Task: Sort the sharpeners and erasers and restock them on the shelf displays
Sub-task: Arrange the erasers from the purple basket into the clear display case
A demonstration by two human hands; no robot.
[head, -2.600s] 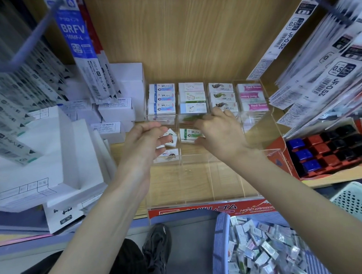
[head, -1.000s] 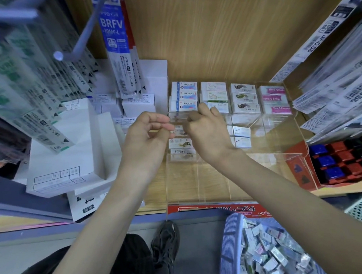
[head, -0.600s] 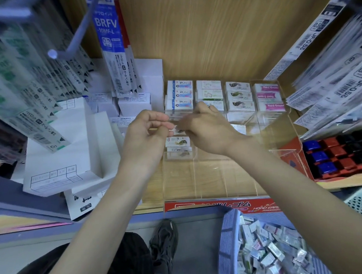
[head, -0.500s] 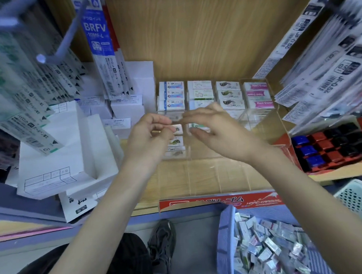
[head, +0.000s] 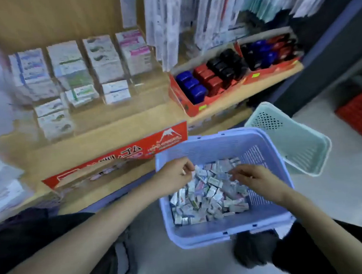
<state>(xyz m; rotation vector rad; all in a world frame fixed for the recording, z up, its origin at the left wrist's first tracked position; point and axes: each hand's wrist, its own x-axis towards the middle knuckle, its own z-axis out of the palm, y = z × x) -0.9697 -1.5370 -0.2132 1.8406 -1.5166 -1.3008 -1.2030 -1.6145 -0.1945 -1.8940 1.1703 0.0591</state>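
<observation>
A purple basket (head: 203, 235) on the floor holds a heap of several small wrapped erasers (head: 209, 194). Both my hands are inside it. My left hand (head: 174, 175) has curled fingers at the heap's far left edge, touching an eraser; a grip is not clear through the blur. My right hand (head: 254, 179) reaches in from the right with its fingers spread over the heap. On the shelf, a clear display (head: 148, 105) with a red front label (head: 118, 159) holds rows of stacked erasers (head: 65, 61). Red trays hold blue, red and black sharpeners (head: 210, 75).
A pale green basket (head: 292, 142) stands tilted behind the purple one. A red crate (head: 361, 117) sits on the floor at the right. Hanging refill packs (head: 189, 15) dangle above the shelf. My shoes (head: 124, 263) flank the basket.
Both hands have left the clear display on the shelf and dropped into the purple basket. My view has swung down and to the right.
</observation>
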